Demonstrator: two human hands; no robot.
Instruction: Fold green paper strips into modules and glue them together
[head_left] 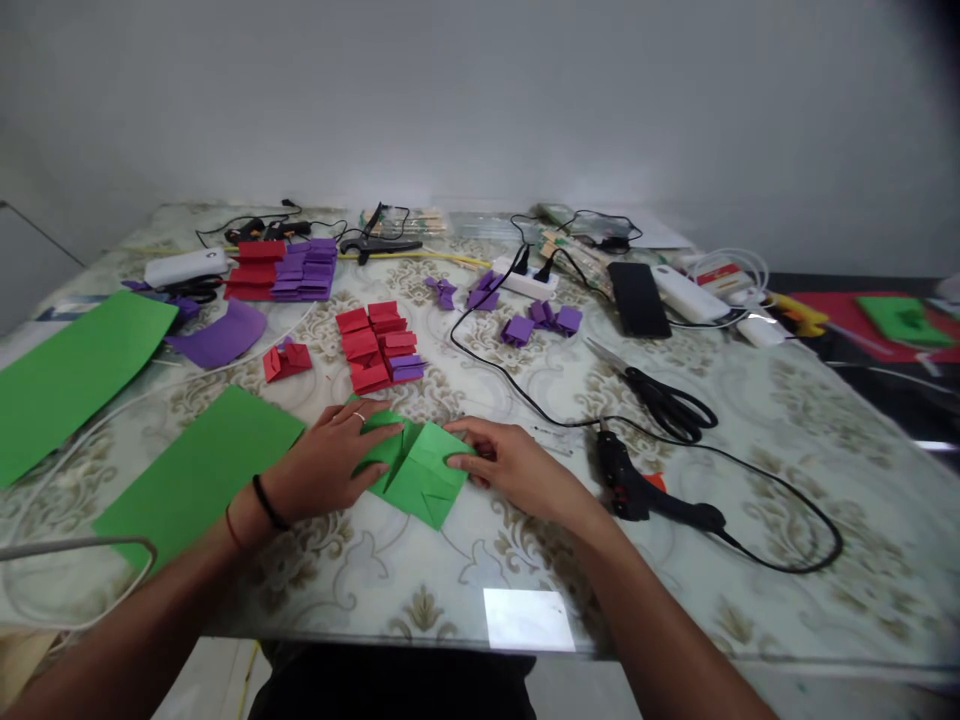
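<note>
A partly folded green paper square (415,468) lies on the patterned table (525,560) in front of me. My left hand (330,462) rests flat on its left part, fingers stretched out and pressing the fold. My right hand (504,462) presses the paper's right edge with its fingers bent down onto it. Neither hand lifts the paper.
Green sheets (196,472) lie at left. Folded red pieces (375,345) and purple pieces (541,322) lie beyond the hands. A black glue gun (637,490) with its cable, scissors (660,398), a phone (639,298) and a power strip (521,282) sit at right.
</note>
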